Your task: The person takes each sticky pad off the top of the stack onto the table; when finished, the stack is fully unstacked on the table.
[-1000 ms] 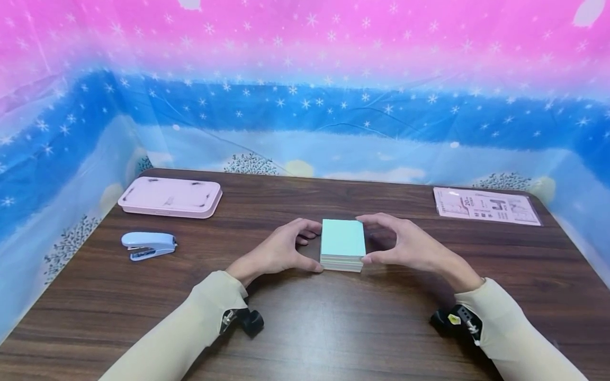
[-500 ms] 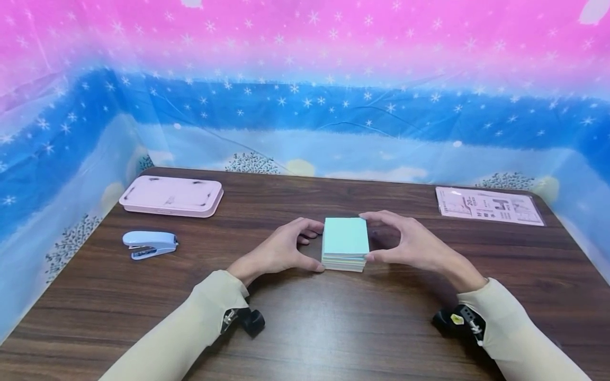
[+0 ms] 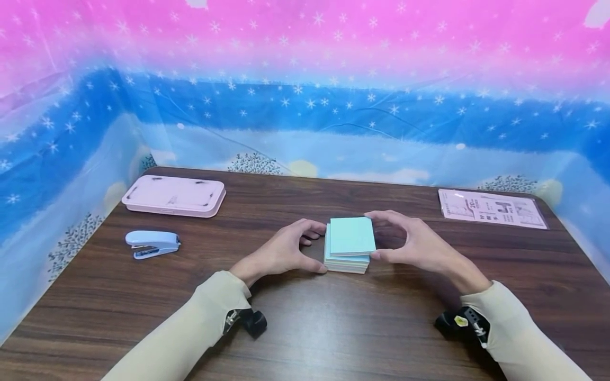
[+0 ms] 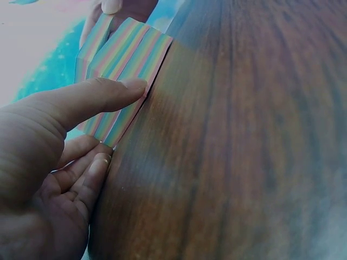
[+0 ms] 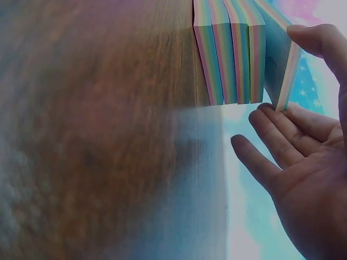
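Note:
A block of sticky note pads with rainbow-striped edges (image 3: 347, 265) stands at mid-table. My left hand (image 3: 288, 248) holds this lower stack, thumb along the near side and fingers at its left side; in the left wrist view the thumb (image 4: 108, 97) crosses the striped edges. The top sticky note pad (image 3: 352, 235), pale green above, is pinched by my right hand (image 3: 414, 243) between thumb and fingers. It sits shifted to the right of the stack. The right wrist view shows this pad (image 5: 290, 76) tilted, with a wedge-shaped gap from the pads below (image 5: 230, 59).
A light blue stapler (image 3: 152, 244) lies at left, with a pink pencil case (image 3: 173, 197) behind it. A flat pink printed packet (image 3: 493, 208) lies at the back right of the wooden table (image 3: 314, 328). Patterned cloth (image 3: 305, 106) encloses the back and sides.
The top sticky note pad, flush with the stack one second ago, has come up and slid right in my right hand. The left hand has kept its place on the lower stack.

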`<state>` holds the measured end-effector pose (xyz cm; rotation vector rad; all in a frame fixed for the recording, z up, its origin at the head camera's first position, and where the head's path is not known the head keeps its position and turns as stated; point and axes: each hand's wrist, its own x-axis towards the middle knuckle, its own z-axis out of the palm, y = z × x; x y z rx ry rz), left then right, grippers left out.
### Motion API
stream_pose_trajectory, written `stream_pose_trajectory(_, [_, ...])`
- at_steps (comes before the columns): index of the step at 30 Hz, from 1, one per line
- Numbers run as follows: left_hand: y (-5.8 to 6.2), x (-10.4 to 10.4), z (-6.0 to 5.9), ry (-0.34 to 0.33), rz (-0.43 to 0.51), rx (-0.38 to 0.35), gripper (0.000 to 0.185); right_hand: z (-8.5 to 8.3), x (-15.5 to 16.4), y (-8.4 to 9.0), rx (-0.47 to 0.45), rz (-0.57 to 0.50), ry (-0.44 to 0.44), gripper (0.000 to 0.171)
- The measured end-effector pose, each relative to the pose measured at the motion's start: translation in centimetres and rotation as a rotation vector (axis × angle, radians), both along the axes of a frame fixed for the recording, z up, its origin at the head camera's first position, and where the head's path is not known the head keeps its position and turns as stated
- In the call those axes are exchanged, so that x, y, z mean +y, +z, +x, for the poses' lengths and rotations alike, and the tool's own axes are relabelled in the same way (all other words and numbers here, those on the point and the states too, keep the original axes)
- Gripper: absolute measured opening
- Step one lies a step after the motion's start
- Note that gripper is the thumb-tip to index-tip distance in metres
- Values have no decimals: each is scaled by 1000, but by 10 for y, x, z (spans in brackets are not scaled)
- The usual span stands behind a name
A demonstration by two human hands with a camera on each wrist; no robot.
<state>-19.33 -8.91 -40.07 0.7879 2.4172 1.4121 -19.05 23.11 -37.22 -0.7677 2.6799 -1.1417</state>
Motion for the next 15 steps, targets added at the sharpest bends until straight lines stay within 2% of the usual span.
stream_pose_trajectory(15, [-1,0,0,-1,1,11,79,-3,5,-2,-65,-107,-6,74])
